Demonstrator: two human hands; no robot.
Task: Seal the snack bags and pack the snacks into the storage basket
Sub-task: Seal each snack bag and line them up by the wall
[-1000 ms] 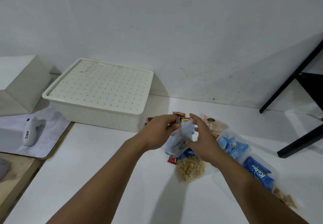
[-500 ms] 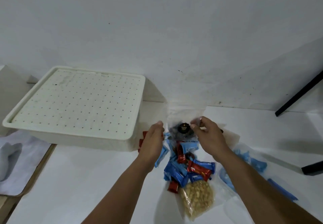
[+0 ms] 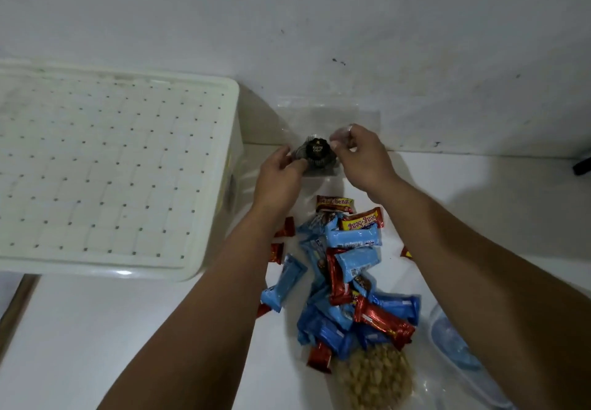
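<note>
A clear plastic snack bag (image 3: 329,118) with a round black label is held upright against the wall. My left hand (image 3: 279,179) pinches its lower left side. My right hand (image 3: 359,157) pinches its right side with curled fingers. Below the hands, a pile of blue and red wrapped snack bars (image 3: 345,275) lies on the white tabletop. A clear bag of tan peanuts (image 3: 374,377) sits at the near end of the pile. The cream storage basket (image 3: 224,185) stands to the left, covered by its perforated lid (image 3: 105,169).
A clear bag with blue snacks (image 3: 454,342) lies at the right behind my right forearm. The white wall rises just behind the held bag. A black leg tip (image 3: 582,165) shows at the far right. A wooden edge (image 3: 16,297) runs at the lower left.
The bag's snack bars have spilled onto the table in a pile. Both hands moved up toward the wall with the nearly emptied bag. The view shifted closer and lower.
</note>
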